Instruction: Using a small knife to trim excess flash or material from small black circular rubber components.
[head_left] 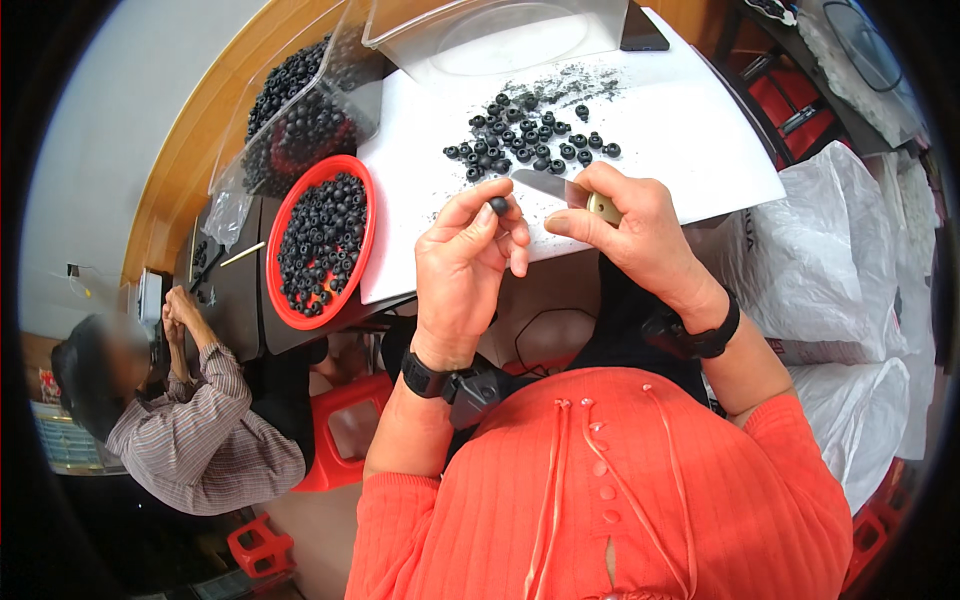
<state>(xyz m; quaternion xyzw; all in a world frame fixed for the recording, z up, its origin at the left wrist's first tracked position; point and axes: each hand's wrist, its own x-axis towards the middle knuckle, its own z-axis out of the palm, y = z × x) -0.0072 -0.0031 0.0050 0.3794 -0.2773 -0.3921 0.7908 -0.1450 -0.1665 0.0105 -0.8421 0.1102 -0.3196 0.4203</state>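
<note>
Between the fingertips of my left hand (462, 265) is a small round black rubber part (499, 206). My right hand (645, 225) grips a knife by its pale handle (603, 207). The knife's flat blade (545, 185) points left, its tip close to the part in my left fingers. Just beyond both hands, many similar black parts (527, 134) lie loose on a white board (690, 150), with dark crumbs (570, 82) scattered behind them. A red basin (362, 240) full of black parts stands left of my left hand.
A clear bin (352, 88) heaped with black parts stands at the back left; another clear bin (490, 40) is at the far edge beside a dark flat object (643, 30). White plastic bags (820, 260) bulge at the right. A co-worker in a striped shirt (200, 425) sits left.
</note>
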